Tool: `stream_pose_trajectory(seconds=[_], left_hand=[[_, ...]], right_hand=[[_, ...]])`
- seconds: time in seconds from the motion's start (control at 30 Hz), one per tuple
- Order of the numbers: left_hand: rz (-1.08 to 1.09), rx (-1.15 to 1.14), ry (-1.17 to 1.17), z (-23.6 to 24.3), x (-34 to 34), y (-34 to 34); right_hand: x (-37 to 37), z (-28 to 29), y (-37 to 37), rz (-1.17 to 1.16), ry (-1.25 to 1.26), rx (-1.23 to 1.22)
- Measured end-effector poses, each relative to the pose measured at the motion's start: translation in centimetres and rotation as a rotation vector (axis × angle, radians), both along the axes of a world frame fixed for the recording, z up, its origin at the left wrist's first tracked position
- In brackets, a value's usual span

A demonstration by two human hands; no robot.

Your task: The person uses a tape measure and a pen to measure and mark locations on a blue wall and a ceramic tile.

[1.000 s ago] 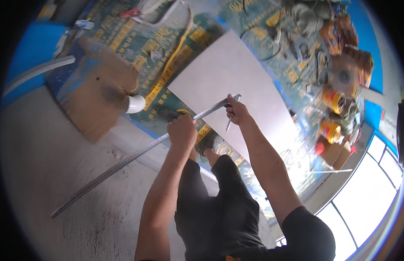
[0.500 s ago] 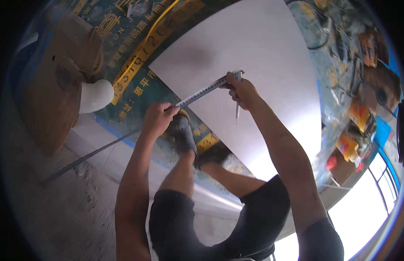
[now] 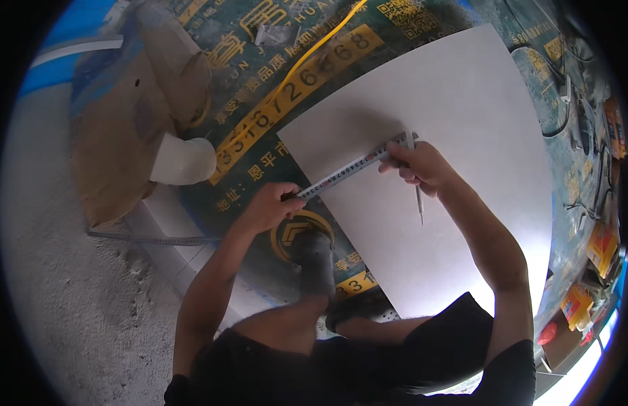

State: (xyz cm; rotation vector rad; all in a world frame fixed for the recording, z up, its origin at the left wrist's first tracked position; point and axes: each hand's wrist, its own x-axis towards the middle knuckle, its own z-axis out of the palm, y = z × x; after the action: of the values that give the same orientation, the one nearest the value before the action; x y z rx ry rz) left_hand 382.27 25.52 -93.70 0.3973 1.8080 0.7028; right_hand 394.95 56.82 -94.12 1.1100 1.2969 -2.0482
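- Measuring tape (image 3: 344,172) stretched between the 2 hands, crossing the left edge of a large pale board (image 3: 456,101); whether it touches the board, I cannot tell.
- Left hand (image 3: 270,206) pinches the tape between thumb and fingers, just beyond that edge.
- Right hand (image 3: 422,167) grasps the tape near its end, along with 1 slim pointed tool (image 3: 420,201).
- Green printed sheet (image 3: 243,166) lies under the board; a white pipe piece (image 3: 185,161) sits well to the left.
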Motion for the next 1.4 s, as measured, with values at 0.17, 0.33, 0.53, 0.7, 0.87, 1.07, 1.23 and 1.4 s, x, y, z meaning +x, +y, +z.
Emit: stream_pose_trajectory(seconds=[0.17, 0.33, 0.53, 0.7, 0.87, 1.07, 1.23, 1.4], left_hand=[[0.100, 0.012, -0.055, -0.3, 0.3, -0.7], [0.125, 0.036, -0.071, -0.1, 0.3, 0.6], [0.122, 0.004, -0.083, -0.1, -0.1, 1.0], [0.129, 0.061, -0.066, -0.8, 0.0, 0.4], [0.090, 0.062, 0.018, -1.3, 0.4, 0.5], [0.116, 0.065, 0.074, -1.5, 1.0, 0.5], [0.090, 0.040, 0.126, -1.3, 0.9, 0.4], [0.050, 0.010, 0.124, -1.1, 0.7, 0.5]], right_hand=[[-1.5, -0.4, -0.5, -0.012, 0.057, -0.015], [-0.1, -0.9, 3.0, -0.122, 0.085, 0.098], [0.4, -0.5, 4.2, -0.150, 0.031, 0.107], [0.3, -0.6, 3.8, -0.180, 0.039, 0.103], [0.1, -1.7, 4.9, -0.151, 0.024, 0.151], [-0.2, 0.0, 4.6, -0.205, 0.043, 0.121], [1.1, 1.5, 6.7, -0.107, 0.031, 0.145], [3.8, 2.4, 10.4, -0.272, 0.179, 0.179]])
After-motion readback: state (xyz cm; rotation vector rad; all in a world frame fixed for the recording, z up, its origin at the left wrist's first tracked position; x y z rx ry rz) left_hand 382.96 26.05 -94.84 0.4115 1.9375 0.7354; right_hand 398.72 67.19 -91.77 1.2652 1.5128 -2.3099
